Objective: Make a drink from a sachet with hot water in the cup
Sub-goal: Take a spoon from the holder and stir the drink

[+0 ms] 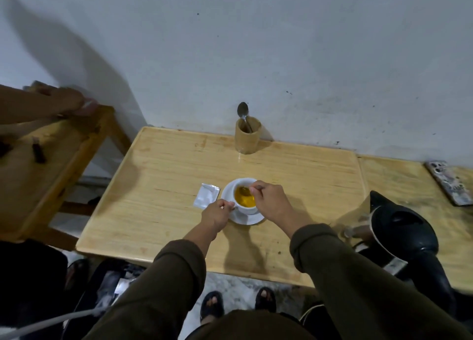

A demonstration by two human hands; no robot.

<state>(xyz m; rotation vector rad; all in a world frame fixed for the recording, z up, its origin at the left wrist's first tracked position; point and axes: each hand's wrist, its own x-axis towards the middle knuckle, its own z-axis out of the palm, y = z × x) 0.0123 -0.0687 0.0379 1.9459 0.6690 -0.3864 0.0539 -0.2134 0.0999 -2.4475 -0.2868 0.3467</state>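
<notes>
A white cup (248, 208) full of yellow liquid stands on a white saucer (246, 220) in the middle of the wooden table (163, 165). My left hand (217, 215) pinches the cup's handle on its left side. My right hand (271, 200) holds a spoon (245, 190) by its handle, and the bowl of the spoon dips into the liquid. A white sachet (206, 195) lies flat on the table just left of the saucer.
A black electric kettle (399, 232) stands at the right front. A wooden holder (247, 136) with a spoon (242, 112) is against the wall. A phone (448, 182) lies far right. Another person's hand (67, 103) rests on a wooden stool at the left.
</notes>
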